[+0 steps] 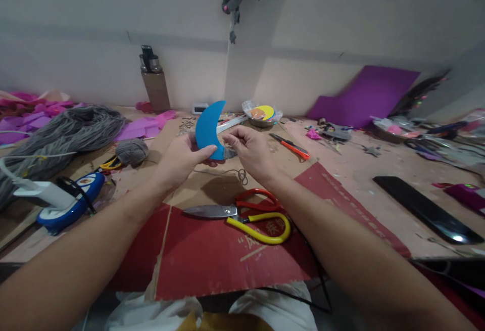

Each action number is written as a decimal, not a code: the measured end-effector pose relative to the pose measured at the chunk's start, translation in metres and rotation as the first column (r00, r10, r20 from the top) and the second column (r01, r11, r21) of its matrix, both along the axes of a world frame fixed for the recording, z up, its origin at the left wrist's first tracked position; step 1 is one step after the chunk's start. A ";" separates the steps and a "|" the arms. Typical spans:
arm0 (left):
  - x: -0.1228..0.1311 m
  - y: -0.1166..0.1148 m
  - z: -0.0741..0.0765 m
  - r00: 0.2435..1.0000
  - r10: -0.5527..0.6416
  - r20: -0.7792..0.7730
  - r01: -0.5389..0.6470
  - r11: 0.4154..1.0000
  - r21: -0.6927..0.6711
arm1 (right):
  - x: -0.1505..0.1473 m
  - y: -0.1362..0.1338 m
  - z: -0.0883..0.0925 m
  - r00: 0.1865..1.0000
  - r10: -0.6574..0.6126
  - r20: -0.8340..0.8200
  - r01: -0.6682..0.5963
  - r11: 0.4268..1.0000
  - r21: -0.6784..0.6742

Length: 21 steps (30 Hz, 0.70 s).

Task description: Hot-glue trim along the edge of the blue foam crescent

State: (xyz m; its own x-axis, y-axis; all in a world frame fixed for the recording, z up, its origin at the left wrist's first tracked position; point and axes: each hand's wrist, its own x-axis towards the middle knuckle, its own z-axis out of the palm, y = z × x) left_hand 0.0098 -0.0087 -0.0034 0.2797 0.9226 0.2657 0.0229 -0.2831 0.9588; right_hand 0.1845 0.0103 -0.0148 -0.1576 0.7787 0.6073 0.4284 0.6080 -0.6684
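Note:
A blue crescent-moon cutout (pixel 207 128) stands raised over the cardboard, pinched along its lower left edge by my left hand (pixel 185 148). Grey yarn (pixel 229 152) is wound around the crescent's lower tip. My right hand (pixel 247 150) is closed in a pinch beside that tip, on what looks like the grey yarn. A loose tail of the yarn (pixel 242 175) curls on the cardboard below. Nearer to me lie scissors (pixel 231 212) with one red and one yellow handle, blades pointing left.
Red-and-brown cardboard (pixel 204 265) covers the table's front. To the left are a grey yarn ball (pixel 132 152), a big yarn skein (pixel 83 131) and a blue power strip (pixel 71 204). A red utility knife (pixel 291 146), purple sheet (pixel 367 96) and black phone (pixel 424 207) lie right.

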 end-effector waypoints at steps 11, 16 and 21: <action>-0.004 0.001 0.007 0.992 -0.009 -0.125 0.025 0.991 0.132 | 0.001 -0.005 0.002 0.981 0.163 -0.101 -0.174 0.978 -0.112; -0.005 -0.001 0.008 0.994 0.038 -0.104 -0.018 0.983 0.185 | -0.001 -0.008 0.001 0.982 0.177 -0.070 -0.188 0.953 -0.236; -0.004 -0.003 0.009 0.999 0.004 -0.049 0.003 0.987 0.159 | 0.000 -0.009 0.001 0.994 0.105 0.030 -0.101 0.988 -0.116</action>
